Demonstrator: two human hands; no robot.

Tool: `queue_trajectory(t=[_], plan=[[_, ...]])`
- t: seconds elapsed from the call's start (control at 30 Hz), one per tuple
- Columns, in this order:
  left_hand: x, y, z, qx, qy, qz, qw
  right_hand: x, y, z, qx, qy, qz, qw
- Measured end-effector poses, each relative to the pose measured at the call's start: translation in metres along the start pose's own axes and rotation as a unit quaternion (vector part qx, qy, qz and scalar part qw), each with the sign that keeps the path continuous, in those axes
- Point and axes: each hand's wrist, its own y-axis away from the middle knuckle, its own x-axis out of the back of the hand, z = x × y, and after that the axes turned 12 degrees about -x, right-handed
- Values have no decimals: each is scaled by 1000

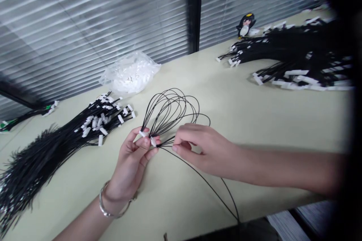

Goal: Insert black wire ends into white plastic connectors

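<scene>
Between the thumb and fingers of my left hand are two small white connectors, one the left connector and the other the right connector. Thin black wires rise from them and arch in loose loops above the table. My right hand is closed in a pinch on black wires just right of the connectors; its fingertips partly hide them. One long wire runs from the connector down past the table's front edge.
A large bundle of black wires with white connectors lies at left. Behind stands a clear plastic bag of small white parts. More bundles lie at back right beside a penguin figure. Window blinds border the table.
</scene>
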Motion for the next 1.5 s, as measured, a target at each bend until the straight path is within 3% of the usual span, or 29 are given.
queue_trajectory(t=[0.1,0.17,0.5,0.6,0.67,0.73,0.83,0.93,1.0,1.13,1.27,1.37,1.5], plan=[[0,1,0,-2,-3,-6,1000,3,1,-4,-24,-76,-48,996],[0,1,0,1,-6,-7,1000,3,2,-5,1,-89,-68,994],[-1,0,1,19,31,17,999,-5,-1,3,113,51,-107,986],[0,-2,1,27,46,11,999,0,-3,1,77,17,-116,990],[0,-3,2,28,49,7,998,8,-7,1,22,-73,-137,988],[1,-3,1,26,47,9,999,18,-14,6,-25,-201,-196,959],[1,-3,1,22,42,20,999,33,-29,23,-59,-399,-258,878],[1,-2,0,20,39,35,998,50,-46,46,-99,-524,-168,829],[0,-1,0,18,32,47,998,65,-55,60,-98,-535,-94,834],[-1,0,0,14,16,56,998,99,-70,91,-87,-520,-8,849],[-3,0,0,8,22,72,997,115,-80,121,-104,-487,78,864],[-3,-1,0,5,28,88,996,112,-80,124,-100,-456,108,878],[-3,0,0,2,14,70,997,101,-73,97,-58,-456,112,881]])
